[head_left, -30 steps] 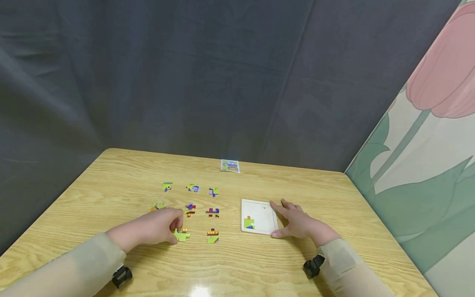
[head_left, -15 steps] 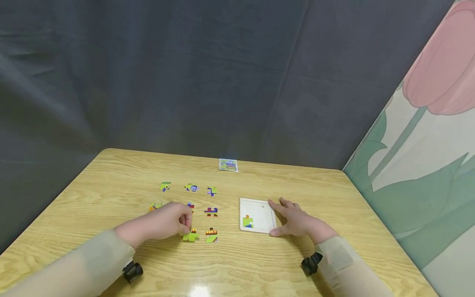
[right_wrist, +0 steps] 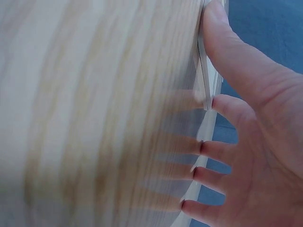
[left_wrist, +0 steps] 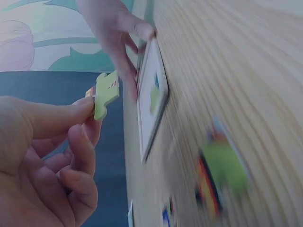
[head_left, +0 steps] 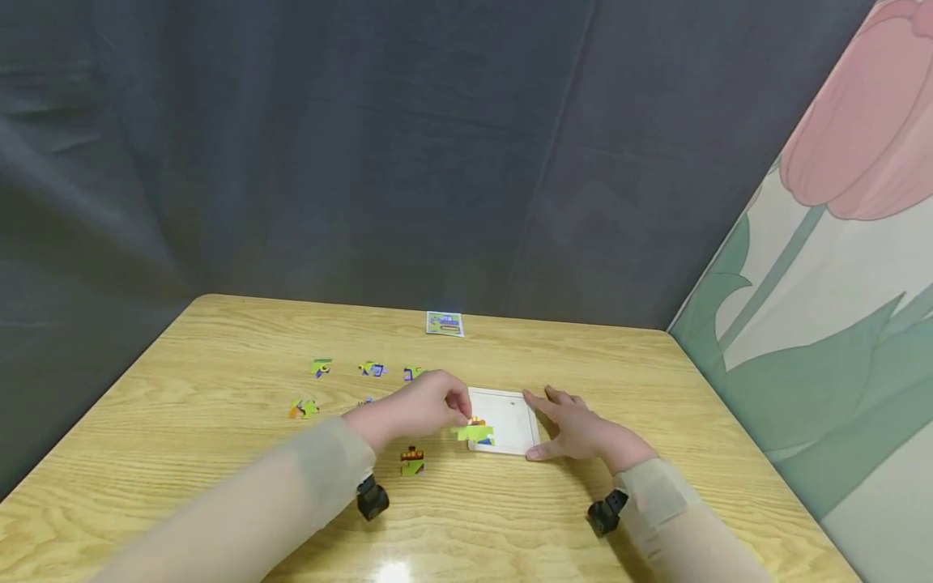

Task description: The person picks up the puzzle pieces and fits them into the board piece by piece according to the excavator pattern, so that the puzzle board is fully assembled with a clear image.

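Over the white tray (head_left: 526,417), green puzzle piece (head_left: 472,432) between left fingers (head_left: 459,402)

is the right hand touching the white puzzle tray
Touching. In the right wrist view the right hand has its thumb and fingertips pressed against the edge of the white puzzle tray; the head view agrees.

Lighting: even, fairly bright overhead; white glare patch on the glossy yellow wooden table (head_left: 394,572) near edge. Both wrist views motion-blurred; head view sharp, soft shadows.
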Demonstrator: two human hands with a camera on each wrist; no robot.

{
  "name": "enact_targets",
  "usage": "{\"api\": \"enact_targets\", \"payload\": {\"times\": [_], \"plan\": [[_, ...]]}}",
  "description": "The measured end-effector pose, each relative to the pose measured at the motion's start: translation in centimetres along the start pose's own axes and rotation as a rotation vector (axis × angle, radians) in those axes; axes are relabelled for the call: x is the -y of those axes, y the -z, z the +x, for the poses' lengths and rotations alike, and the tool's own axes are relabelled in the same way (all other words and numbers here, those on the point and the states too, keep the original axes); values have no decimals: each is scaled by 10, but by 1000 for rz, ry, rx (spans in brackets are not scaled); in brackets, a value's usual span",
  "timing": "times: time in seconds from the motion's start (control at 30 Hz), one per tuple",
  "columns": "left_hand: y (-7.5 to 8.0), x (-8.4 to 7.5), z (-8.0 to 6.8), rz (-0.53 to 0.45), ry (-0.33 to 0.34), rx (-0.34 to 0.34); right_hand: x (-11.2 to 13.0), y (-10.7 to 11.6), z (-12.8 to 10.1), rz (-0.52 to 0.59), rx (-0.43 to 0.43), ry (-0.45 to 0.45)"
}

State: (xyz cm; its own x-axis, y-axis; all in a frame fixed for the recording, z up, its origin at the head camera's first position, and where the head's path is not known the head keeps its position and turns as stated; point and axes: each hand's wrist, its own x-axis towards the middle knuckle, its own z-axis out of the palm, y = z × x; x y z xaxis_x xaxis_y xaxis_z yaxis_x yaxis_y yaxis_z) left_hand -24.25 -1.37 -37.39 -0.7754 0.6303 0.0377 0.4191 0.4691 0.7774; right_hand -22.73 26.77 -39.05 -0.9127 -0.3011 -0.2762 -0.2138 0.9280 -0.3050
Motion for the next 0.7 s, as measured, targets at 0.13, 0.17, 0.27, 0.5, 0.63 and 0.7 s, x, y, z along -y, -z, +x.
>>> {"api": "enact_targets", "payload": {"times": [0.13, 0.17, 0.27, 0.5, 0.63, 0.7], "plan": [[-16, -5, 21, 10, 9, -9, 0, 0, 0, 13, 2, 8], [-19, -6, 25, 21, 12, -11, 0, 0, 0, 15, 2, 10], [-27, -8, 34, 38, 29, -18, 0, 0, 0, 15, 4, 10], [-41, -9, 46, 40, 43, -23, 0, 1, 0, 16, 4, 4], [-44, -12, 48, 56, 43, -19, 0, 1, -1, 18, 3, 12], [-45, -13, 48, 63, 44, -19, 1, 2, -3, 18, 0, 17]]}}
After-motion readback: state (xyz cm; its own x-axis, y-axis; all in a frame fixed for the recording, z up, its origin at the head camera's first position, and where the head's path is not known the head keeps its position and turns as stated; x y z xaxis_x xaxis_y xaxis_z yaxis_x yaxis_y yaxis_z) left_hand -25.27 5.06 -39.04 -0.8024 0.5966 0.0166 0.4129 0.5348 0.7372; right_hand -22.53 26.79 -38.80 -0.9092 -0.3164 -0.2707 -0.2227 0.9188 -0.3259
